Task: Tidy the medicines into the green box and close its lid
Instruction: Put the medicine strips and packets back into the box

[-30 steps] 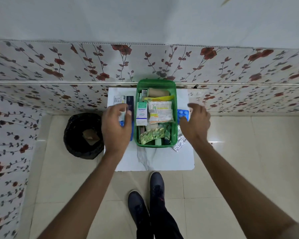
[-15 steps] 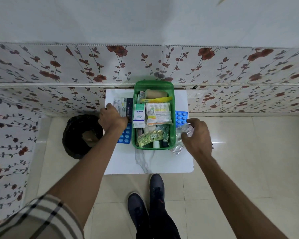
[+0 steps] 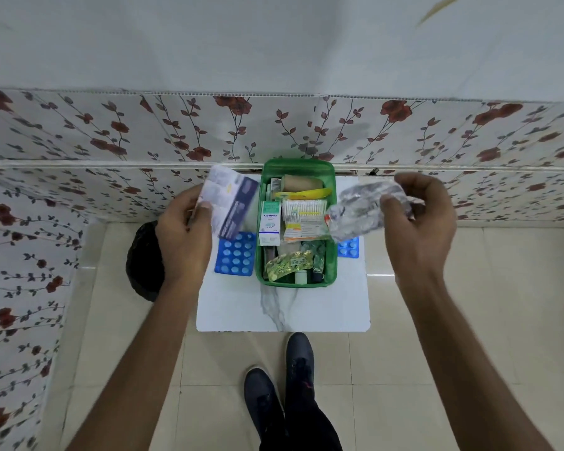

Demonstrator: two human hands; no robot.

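Note:
The green box (image 3: 330, 255) stands open on a small white table (image 3: 284, 307), packed with cartons, strips and a brown roll. My left hand (image 3: 183, 232) holds a white and dark blue medicine carton (image 3: 230, 203) lifted to the left of the box. My right hand (image 3: 420, 219) grips a crumpled silver blister strip (image 3: 358, 209) raised over the box's right edge. A blue blister pack (image 3: 235, 253) lies on the table left of the box. Another blue blister pack (image 3: 349, 247) lies on its right, partly hidden by the silver strip. The lid is hidden.
A black bin (image 3: 144, 262) sits on the floor left of the table, behind my left arm. A floral-patterned wall (image 3: 306, 131) rises right behind the table. My dark shoes (image 3: 280, 385) stand on the tiled floor at the table's front edge.
Both hands rose from the table. The left lifted the carton, uncovering the blue blister pack. The right picked up the silver strip and brought it up and toward the box.

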